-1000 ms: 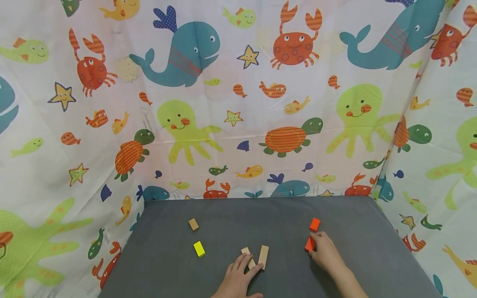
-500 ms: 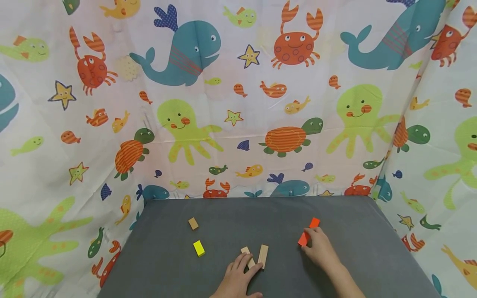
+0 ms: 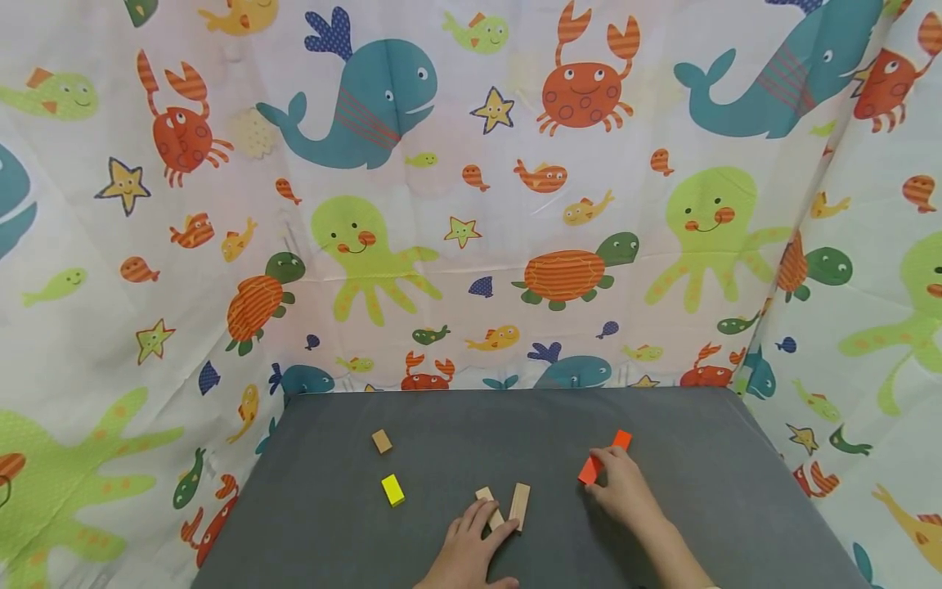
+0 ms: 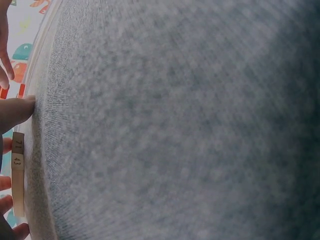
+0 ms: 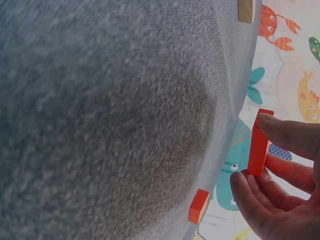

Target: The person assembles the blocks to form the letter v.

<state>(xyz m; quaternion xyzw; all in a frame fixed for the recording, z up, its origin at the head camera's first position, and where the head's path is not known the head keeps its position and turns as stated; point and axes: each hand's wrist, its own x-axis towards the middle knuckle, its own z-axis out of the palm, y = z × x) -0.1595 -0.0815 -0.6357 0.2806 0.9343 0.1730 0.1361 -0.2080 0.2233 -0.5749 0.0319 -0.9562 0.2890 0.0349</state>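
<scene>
My right hand [image 3: 625, 491] pinches a red-orange block [image 3: 589, 470] between thumb and fingers. The right wrist view shows this block [image 5: 257, 145] upright and off the cloth. Behind it lies a second red-orange block [image 3: 622, 439]. My left hand [image 3: 467, 546] rests low in the middle, fingers extended over a plain wooden block [image 3: 495, 519], its thumb reaching toward another wooden block [image 3: 519, 507]. These two stand in a V, near ends close together. In the left wrist view, wooden ends [image 4: 18, 144] carry the numbers 71 and 43.
A yellow block [image 3: 393, 491] and a small tan block [image 3: 382, 442] lie on the left of the grey cloth-covered table [image 3: 316, 507]. A curtain [image 3: 486, 237] printed with sea animals hangs behind the table and along both sides.
My right hand has moved left with the red-orange block, away from the right side. The left hand and the wooden blocks have stayed in place.
</scene>
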